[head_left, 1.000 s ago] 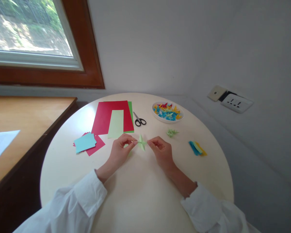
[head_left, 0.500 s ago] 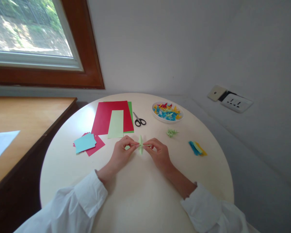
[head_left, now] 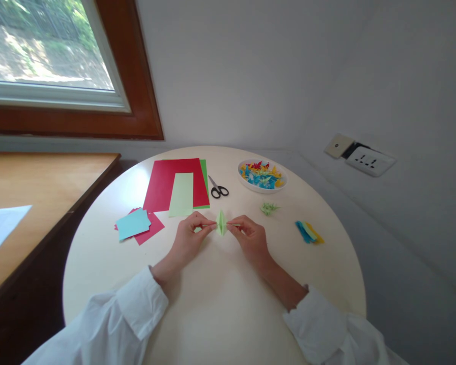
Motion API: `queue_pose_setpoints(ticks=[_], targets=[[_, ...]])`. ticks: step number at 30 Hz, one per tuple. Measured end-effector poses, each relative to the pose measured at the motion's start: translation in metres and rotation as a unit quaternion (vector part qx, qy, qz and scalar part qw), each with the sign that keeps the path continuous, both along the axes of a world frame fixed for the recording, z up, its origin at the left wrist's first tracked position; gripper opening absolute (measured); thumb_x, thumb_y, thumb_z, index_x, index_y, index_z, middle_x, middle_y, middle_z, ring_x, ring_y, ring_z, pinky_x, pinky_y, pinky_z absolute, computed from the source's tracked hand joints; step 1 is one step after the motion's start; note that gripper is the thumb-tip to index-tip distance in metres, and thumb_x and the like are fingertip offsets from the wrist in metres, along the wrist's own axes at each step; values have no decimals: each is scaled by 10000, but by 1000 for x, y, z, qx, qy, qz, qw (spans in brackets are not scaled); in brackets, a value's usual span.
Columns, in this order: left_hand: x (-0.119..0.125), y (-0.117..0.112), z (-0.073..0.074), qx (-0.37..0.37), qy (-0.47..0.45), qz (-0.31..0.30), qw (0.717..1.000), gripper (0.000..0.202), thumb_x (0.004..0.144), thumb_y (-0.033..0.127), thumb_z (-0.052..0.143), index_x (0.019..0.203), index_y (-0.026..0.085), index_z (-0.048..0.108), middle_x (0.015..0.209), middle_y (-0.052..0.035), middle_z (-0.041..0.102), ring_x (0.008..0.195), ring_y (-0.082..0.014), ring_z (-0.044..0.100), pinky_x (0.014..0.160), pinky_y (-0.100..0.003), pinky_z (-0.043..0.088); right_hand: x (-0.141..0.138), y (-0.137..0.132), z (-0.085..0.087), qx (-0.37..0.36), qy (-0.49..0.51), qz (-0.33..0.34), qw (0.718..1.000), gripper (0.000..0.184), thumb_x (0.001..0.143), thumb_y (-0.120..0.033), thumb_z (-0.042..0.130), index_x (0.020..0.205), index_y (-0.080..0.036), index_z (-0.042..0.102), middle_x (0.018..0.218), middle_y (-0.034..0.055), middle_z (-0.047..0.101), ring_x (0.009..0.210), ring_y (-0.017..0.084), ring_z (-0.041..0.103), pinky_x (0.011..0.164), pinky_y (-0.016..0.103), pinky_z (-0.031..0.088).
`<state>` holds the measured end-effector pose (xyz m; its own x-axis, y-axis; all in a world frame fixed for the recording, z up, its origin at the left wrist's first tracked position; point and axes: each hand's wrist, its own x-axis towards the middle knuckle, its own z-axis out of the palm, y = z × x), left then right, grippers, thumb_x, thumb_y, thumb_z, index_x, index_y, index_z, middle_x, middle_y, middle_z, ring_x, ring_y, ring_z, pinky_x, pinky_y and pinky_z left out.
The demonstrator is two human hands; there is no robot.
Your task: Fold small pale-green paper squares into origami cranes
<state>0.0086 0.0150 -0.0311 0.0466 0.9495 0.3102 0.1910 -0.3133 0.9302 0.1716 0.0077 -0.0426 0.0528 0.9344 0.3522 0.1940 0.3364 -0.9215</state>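
Observation:
Between my two hands is a small light green paper crane [head_left: 221, 223], its folded, pointed body standing out in the gap between my fingertips. My left hand [head_left: 193, 234] pinches it from the left with thumb and forefinger. From the right, my right hand [head_left: 251, 238] pinches the opposite side the same way. Both hands are above the middle of the table. A sliver of light green paper shows beneath my left fingers. Right of my right hand lies a small cluster of light green folded paper pieces [head_left: 269, 208].
On the round white table [head_left: 216, 314] lie red sheets [head_left: 157, 185] with a pale green strip [head_left: 181, 195], black-handled scissors [head_left: 219, 191], and blue and pink paper squares [head_left: 134, 223]. A white dish [head_left: 264, 190] holds colourful folded paper. Blue and yellow slips [head_left: 309, 232] lie at the right.
The green paper crane's middle has spread wider between my fingertips, and its lower tip sits higher. My fingertips have drawn slightly apart, both still pinching.

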Motion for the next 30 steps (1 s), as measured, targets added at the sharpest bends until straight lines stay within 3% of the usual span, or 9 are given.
queue_pose_setpoints(ticks=[11,24,30], targets=[[4,-3,-5,32,43,0,999,61,698,177,648,656,174,692,626,-1,545,606,-111,514,583,-238,426,-3,-2,1,27,-42,10,999,62,709,-225,639,667,-185,662,649,4,631,598,120,530,564,245,403],[5,0,-14,-16,-55,-38,998,71,658,226,685,704,172,681,749,-29,593,676,-131,573,589,-241,455,-2,1,-3,-20,-8,18,1000,98,670,-256,673,743,-198,701,738,25,692,667,147,598,601,263,439],[4,0,-13,-53,-78,-42,995,173,650,257,699,780,159,638,805,-29,610,635,-121,589,601,-254,467,-3,1,-2,-50,2,23,998,169,656,-272,685,802,-191,708,812,43,706,729,169,617,627,277,451]])
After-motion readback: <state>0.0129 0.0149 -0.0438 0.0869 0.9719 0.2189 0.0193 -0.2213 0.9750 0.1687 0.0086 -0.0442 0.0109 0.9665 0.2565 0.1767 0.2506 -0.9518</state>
